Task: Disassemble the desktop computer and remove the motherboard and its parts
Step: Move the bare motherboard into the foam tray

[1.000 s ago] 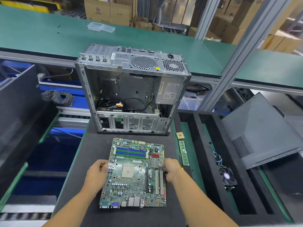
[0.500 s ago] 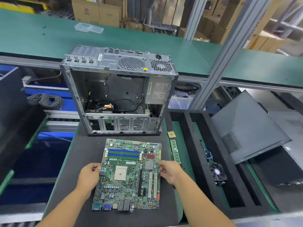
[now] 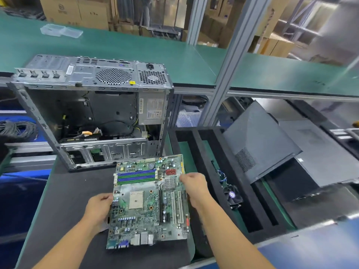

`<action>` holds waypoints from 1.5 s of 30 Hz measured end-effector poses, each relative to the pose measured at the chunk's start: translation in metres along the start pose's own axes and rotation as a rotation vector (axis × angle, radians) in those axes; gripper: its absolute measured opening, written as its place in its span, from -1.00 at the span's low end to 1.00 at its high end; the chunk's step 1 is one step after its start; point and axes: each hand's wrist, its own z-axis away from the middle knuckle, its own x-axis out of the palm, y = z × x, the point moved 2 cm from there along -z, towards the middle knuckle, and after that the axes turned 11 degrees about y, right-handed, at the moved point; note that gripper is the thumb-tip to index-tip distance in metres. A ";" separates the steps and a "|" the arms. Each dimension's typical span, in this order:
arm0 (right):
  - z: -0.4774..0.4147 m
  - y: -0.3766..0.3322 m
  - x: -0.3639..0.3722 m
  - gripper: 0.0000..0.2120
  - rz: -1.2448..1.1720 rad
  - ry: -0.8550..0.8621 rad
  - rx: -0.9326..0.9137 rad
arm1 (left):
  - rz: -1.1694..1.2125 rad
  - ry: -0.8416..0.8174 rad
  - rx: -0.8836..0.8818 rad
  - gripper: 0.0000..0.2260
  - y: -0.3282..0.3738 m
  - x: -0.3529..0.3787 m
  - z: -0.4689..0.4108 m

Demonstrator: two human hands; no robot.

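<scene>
Plainly, both your hands were closed on the board (image 3: 147,206). Your left hand (image 3: 99,208) pinched its left edge, thumb on top. Your right hand (image 3: 194,186) curled over the right edge, just beside the small finned heatsink (image 3: 170,182). The board sat between you and the open case (image 3: 87,74), over the dark mat of the desk (image 3: 64,200). Its right edge reached past the mat toward the foam tray (image 3: 202,150). It looked tilted and probably clear of the mat, though I could not tell that for certain.

I judged it a stiff, fairly light plate, and a fragile one. The edges where you held it were the right places. The bare socket (image 3: 136,199) in the middle and the long slots (image 3: 176,207) were not for pressing. The underside was likely prickly with solder points, so a light edge grip would have served better than a squeeze. Flexing it was the thing to avoid.

Much was hidden. Your fingers under the board and its whole underside were out of sight. I could not make out whether the blue and green memory slots (image 3: 137,176) held sticks. The case interior was dim, with loose cables (image 3: 91,133) near its bottom. A fan (image 3: 232,195) lay in the tray, and a grey panel (image 3: 258,140) leaned over its far end. The far right was smeared with blur.
</scene>
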 end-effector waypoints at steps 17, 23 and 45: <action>-0.095 -0.105 -0.154 -0.80 0.224 0.347 -0.466 | 0.414 -0.404 -0.292 -0.84 0.117 0.222 0.092; -0.147 -0.132 -0.203 -0.70 0.306 0.441 -0.608 | 0.467 -0.596 -0.242 -0.85 0.155 0.301 0.110; -0.283 -0.144 -0.195 -0.95 0.265 0.492 -0.581 | -1.912 -0.512 1.087 -0.29 0.146 0.491 0.081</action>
